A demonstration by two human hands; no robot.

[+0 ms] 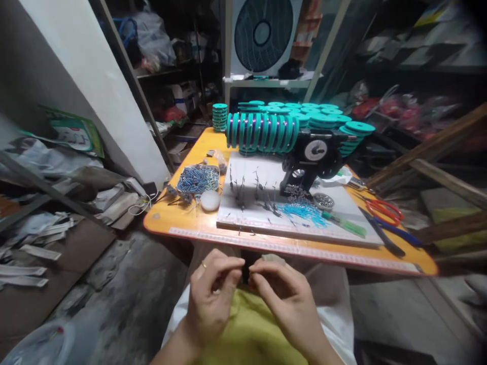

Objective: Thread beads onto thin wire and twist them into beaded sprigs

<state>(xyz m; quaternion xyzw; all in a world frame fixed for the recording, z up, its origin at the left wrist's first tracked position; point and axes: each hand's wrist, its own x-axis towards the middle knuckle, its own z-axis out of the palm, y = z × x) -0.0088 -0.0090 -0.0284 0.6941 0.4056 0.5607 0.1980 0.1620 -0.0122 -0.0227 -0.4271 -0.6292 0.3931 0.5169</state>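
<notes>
My left hand and my right hand meet over my lap, below the front edge of a small orange table. Both pinch one small dark part between thumb and fingertips; it is too small to make out. A ring sits on a left finger. On the table lies a white board with several small dark wire pieces and a heap of thin blue parts. A black winding machine stands on the board and carries a row of teal bobbins.
Stacks of teal bobbins fill the table's back. A bag of blue components and a white round object lie left of the board. A green screwdriver, red scissors and blue-handled pliers lie right. Cluttered shelves and a fan stand behind.
</notes>
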